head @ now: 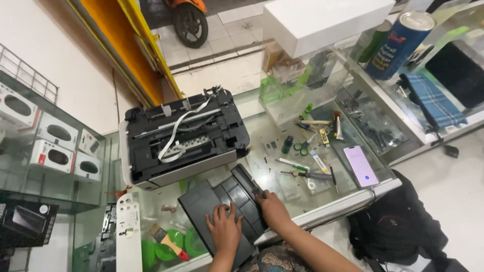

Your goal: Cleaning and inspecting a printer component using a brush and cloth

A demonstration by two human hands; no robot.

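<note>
A black plastic printer cover point(222, 201) lies on the glass counter point(282, 166) near its front edge. My left hand point(224, 229) rests flat on the cover's near part, fingers spread. My right hand point(272, 207) grips the cover's right side, fingers curled on its edge. Behind the cover stands an opened printer point(184, 136) with its top removed, a white ribbon cable looping over its black inside.
Right of the cover lie screwdrivers point(302, 174), green-handled scissors point(301, 147), a small bottle point(287, 144) and a phone point(361, 165). A white box point(322, 22) and a blue can point(398, 45) stand at the back. A black bag point(398, 226) sits on the floor.
</note>
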